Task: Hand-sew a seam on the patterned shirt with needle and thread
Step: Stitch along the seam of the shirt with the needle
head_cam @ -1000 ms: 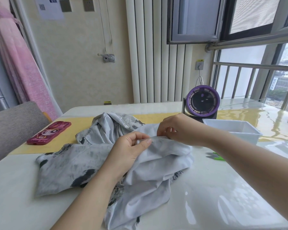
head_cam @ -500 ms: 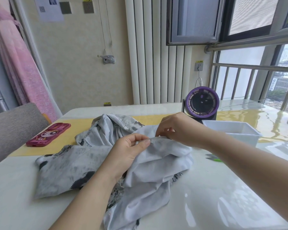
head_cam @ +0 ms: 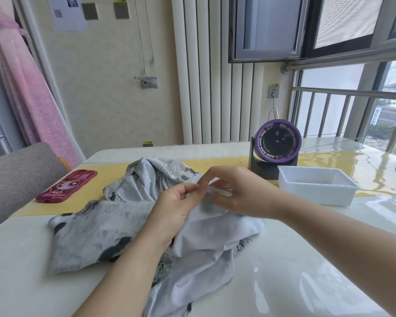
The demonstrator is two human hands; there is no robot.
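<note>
Pinched a fold of patterned shirt (head_cam: 96, 234) in left hand (head_cam: 174, 211). Curled right hand (head_cam: 240, 195) just beside, grip unclear through blur. Showed only white bottom inside tub (head_cam: 316, 195) near fan (head_cam: 277, 143).

The left hand (head_cam: 174, 209) is pinched on the shirt (head_cam: 96, 236); the right hand (head_cam: 240, 195) is held at its 3 o'clock, fingers (head_cam: 209, 175) curled.

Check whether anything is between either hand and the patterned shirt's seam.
Nothing visible is. The left hand pinches a fold of the patterned shirt, and the right hand touches that same fold. The phone, fan and white tray lie apart.
</note>
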